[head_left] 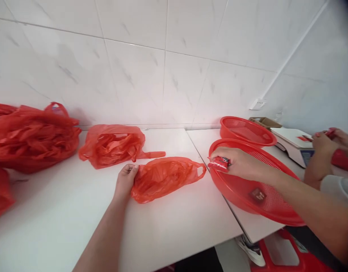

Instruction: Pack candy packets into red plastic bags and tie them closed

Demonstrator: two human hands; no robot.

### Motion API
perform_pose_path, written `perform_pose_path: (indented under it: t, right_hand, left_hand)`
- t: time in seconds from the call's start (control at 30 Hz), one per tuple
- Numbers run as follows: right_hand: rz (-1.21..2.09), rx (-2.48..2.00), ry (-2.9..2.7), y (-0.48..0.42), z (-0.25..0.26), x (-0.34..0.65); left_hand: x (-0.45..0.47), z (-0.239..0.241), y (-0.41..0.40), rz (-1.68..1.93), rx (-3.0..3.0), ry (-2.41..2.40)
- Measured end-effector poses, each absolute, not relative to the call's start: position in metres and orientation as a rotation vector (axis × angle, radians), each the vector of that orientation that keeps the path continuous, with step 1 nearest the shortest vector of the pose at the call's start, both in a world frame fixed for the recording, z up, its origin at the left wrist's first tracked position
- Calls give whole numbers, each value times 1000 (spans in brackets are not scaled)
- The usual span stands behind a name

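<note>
My left hand [127,178] pinches the left end of a red plastic bag [168,175], which lies on the white table with its mouth facing up. Over the near rim of a large red plastic basket [236,196], my right hand [233,160] is closed on a small red packet [219,164] with white and dark print. Inside that basket lies a small dark packet [257,195]. The bag's right handle loop ends just short of the basket's left side.
Behind the bag sits another red bag [114,145]; fuller red bags [34,136] stand at far left. A second red basket [244,130], a scale [293,141] and a co-worker's hands [328,139] are on the right. A red stool [284,251] is below.
</note>
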State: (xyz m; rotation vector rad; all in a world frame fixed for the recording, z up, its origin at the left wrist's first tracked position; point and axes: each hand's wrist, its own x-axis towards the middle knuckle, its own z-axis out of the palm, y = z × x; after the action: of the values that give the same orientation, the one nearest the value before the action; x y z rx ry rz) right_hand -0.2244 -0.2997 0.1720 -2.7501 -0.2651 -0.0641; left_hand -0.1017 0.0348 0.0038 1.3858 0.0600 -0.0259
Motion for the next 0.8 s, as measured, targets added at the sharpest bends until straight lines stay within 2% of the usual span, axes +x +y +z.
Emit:
perform_pose_path:
  t: [0.13,0.23,0.37,0.47,0.57,0.7,0.8]
  right_hand:
    - [208,-2739,-739,-234,164,-187]
    - [258,-2778,-960,-198,139,-153]
    - [344,-2803,-1025,-175,113,-122]
    - [299,-2744,-928,-183,121,-119]
    - [131,-2746,-689,-213,150,-133]
    - [-170,-2846,-217,-281,181,-168]
    - [-185,-2964,139,-342,176,-200]
  left_hand:
    - [-103,2,36,-40,1355,36]
    - [-102,0,37,-44,1338,20]
    - [-103,0,38,-40,1327,5]
    - [-104,2,38,-50,1311,8]
    - [-106,5,37,-58,1310,25]
    - [-109,13,34,-35,1339,60]
    - [-110,17,34,-27,1403,97]
